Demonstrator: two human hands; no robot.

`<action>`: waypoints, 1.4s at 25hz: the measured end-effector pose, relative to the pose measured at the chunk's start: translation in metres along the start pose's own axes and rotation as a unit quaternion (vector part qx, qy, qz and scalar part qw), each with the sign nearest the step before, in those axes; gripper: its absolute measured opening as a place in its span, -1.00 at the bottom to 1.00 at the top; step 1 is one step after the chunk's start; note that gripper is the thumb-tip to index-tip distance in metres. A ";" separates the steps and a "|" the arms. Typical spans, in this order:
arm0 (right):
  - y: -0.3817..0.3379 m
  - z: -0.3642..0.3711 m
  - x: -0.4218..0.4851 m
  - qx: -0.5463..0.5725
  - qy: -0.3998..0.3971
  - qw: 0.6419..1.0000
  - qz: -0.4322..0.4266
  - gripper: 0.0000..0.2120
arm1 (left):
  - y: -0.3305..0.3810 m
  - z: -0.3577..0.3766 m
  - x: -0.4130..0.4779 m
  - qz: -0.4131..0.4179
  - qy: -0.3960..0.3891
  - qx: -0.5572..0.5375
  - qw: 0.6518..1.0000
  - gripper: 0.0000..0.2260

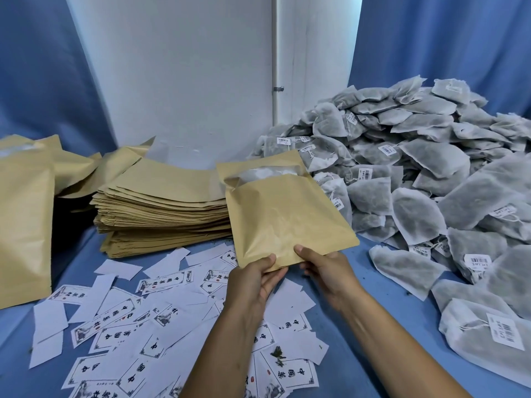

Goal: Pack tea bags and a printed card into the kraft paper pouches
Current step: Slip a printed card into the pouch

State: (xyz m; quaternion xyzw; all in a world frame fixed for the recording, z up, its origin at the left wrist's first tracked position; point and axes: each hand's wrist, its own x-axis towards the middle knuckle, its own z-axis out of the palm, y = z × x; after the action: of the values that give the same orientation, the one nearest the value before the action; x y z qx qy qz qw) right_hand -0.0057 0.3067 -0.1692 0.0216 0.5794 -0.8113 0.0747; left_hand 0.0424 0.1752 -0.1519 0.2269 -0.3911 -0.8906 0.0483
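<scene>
Both hands pinching kraft pouch (pixel 283 214) bottom edge, left fingers (pixel 265 261), right fingers (pixel 304 254); mouth pointing away; tea bags (pixel 416 179) lying right, nearer right hand.

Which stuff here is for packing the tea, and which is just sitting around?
For the job:
held pouch, gripped by left hand and right hand
tea bag pile
printed cards
flat pouch stack

Just there:
blue cloth
white wall
wall pipe
</scene>
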 end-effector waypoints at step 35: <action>-0.014 -0.014 0.005 0.024 0.061 0.997 -0.029 -0.88 | -0.001 -0.002 -0.006 0.146 0.040 0.312 0.938 -0.87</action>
State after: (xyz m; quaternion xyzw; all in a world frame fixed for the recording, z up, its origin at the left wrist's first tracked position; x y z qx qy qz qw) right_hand -0.0130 0.3243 -0.1613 0.0560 0.5640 -0.8238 0.0145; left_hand 0.0485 0.1764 -0.1515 0.2067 -0.6759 -0.6971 0.1206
